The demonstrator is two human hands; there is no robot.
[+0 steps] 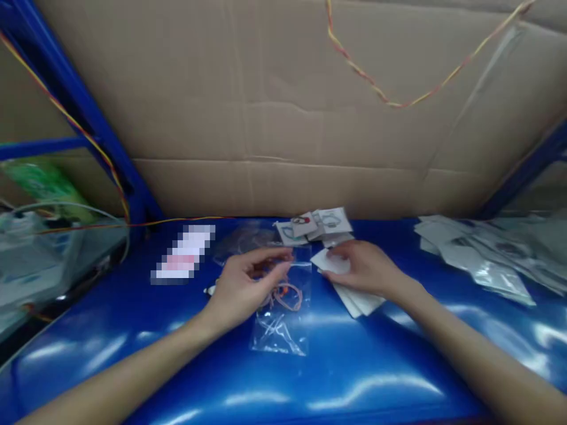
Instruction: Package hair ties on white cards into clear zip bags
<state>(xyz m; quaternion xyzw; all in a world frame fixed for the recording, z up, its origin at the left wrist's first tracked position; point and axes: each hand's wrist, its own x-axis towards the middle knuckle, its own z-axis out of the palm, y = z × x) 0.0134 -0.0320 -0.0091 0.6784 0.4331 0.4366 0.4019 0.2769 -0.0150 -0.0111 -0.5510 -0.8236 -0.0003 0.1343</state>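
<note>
My left hand (248, 283) rests on the blue table (310, 378), its fingers curled over a clear plastic bag (283, 330) holding thin orange-pink loops (287, 295). Whether it grips the bag or a loop is unclear. My right hand (363, 268) lies just right of it, fingers closed on the top of a small stack of white cards (358, 298). Behind both hands sits a little pile of white cards with loops mounted on them (316, 227).
A cardboard wall (287, 118) rises behind the table, with a red-yellow twisted wire (398, 100) hanging across it. Flat packets in clear sleeves (482, 251) are spread at the right. A blurred label (183, 254) lies left of my hands. Bags and cables (39, 248) fill the left shelf.
</note>
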